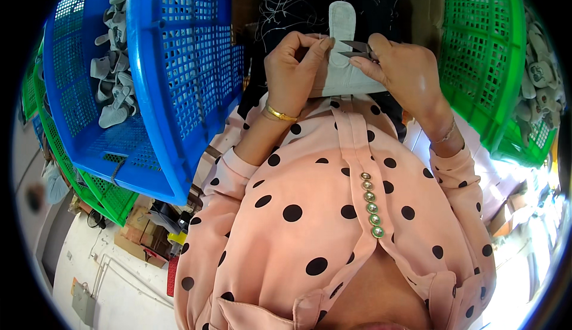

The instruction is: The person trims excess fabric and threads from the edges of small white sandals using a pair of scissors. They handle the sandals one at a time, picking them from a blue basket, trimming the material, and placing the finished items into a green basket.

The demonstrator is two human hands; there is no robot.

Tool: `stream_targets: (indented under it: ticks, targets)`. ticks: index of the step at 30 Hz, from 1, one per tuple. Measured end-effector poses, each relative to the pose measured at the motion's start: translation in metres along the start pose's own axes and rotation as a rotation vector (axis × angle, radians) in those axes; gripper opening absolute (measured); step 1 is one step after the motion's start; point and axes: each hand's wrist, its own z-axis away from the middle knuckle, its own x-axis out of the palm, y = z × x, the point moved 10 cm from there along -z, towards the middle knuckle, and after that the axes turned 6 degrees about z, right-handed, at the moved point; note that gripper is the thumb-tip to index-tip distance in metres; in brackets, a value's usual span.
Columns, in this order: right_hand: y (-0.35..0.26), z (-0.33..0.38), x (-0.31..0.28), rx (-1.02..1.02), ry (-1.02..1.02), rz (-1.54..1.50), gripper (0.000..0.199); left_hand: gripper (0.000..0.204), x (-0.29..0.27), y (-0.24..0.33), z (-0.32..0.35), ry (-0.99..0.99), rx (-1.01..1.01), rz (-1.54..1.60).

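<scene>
Clearly, the left hand [295, 70] pinches the edge of a pale grey fabric shoe piece [341, 50], keeping it flat over the lap. Beside it, the right hand [399, 67] is closed around small dark metal thread snips [356, 48], blades touching the fabric.

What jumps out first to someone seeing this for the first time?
At top centre, the left hand pinches a grey fabric piece while the right hand holds small snips against it. A blue basket of grey pieces stands at the left, a green basket at the right.
</scene>
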Motion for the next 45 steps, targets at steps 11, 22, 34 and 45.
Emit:
stream_targets:
  ticks: [11,22,34,45]
  targets:
    - [-0.014,-0.011,0.006,-0.115,0.005,0.023,0.039,0.010,0.008,0.009,0.001,-0.075,0.099,0.028]
    - [0.049,-0.012,0.039,0.400,-0.050,-0.801,0.040,0.013,-0.004,0.014,0.008,-0.057,0.007,-0.033]
    - [0.015,-0.006,0.080,0.560,-0.292,-1.501,0.024,0.024,0.034,0.092,0.020,-0.168,0.744,-0.762]
    - [0.029,0.001,0.059,0.419,-0.100,-1.045,0.029,0.011,0.042,0.071,0.010,-0.219,0.660,-0.637]
